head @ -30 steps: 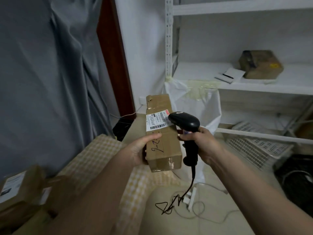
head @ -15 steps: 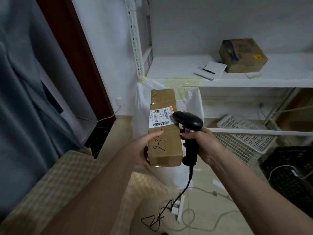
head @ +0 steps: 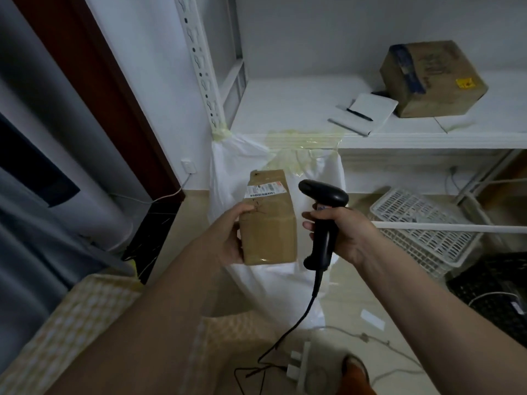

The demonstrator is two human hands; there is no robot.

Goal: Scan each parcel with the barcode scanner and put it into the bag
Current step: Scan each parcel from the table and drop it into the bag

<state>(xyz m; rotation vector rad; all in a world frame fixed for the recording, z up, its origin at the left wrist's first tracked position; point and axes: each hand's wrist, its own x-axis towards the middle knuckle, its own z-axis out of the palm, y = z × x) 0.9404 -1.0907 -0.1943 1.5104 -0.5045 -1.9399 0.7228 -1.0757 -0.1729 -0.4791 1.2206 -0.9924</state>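
Note:
My left hand [head: 228,238] grips a long brown cardboard parcel [head: 269,223] by its near left side, its far end tilted toward the bag; a white barcode label sits near that far end. My right hand [head: 342,232] holds the black corded barcode scanner [head: 323,220] by the handle, just right of the parcel with a small gap between them. A white plastic bag [head: 319,172] hangs open behind and below the parcel, taped with yellowish tape to the white shelf edge [head: 427,142].
On the shelf lie another cardboard box [head: 433,78] and a white notepad with a pen [head: 365,112]. A white plastic basket [head: 422,232] and a black crate [head: 499,292] sit under the shelf at right. A checked cloth [head: 71,329] covers a surface at lower left. Cables and a power strip [head: 305,363] lie on the floor.
The view has swung right and closer to the shelf and bag. The parcel has tipped forward over the bag, and the scanner has drawn slightly away from its label.

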